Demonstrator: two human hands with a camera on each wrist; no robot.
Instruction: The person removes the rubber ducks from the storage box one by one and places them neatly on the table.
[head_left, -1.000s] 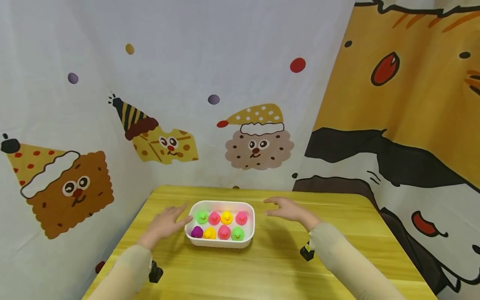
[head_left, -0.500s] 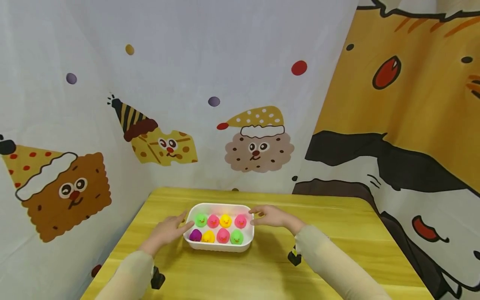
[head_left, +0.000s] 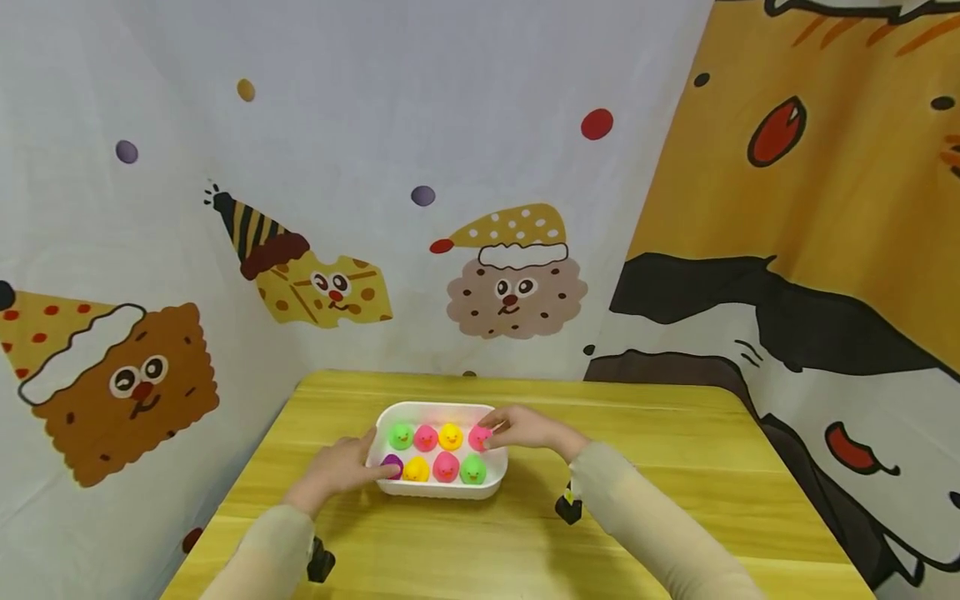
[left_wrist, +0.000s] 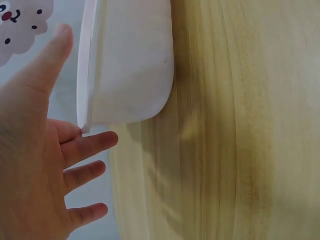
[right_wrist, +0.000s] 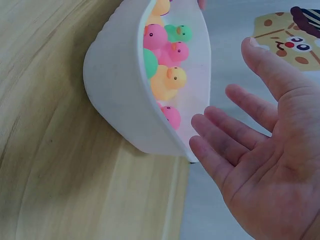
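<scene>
A white plastic tub [head_left: 435,492] stands on the table with several small rubber ducks in two rows. My left hand [head_left: 339,468] is at its left end, thumb over the purple duck [head_left: 391,461]. In the left wrist view, the left hand [left_wrist: 30,135] has its fingers spread, the index finger by the corner of the tub [left_wrist: 130,60]. My right hand [head_left: 536,427] reaches over the tub's right end, fingertips near the rear pink duck [head_left: 477,437]. The right wrist view has the right hand [right_wrist: 270,155] with loosely extended fingers beside the rim, nothing held.
The yellow wood-grain table [head_left: 480,558] extends on every side of the tub. Behind it hangs a white cloth [head_left: 360,100] printed with cartoon biscuits and cheese. A large cartoon animal print [head_left: 750,208] covers the right side.
My right hand has moved left, from beside the tub to over its right end. My left hand has shifted slightly right, bringing its thumb over the purple duck. The ducks keep their places.
</scene>
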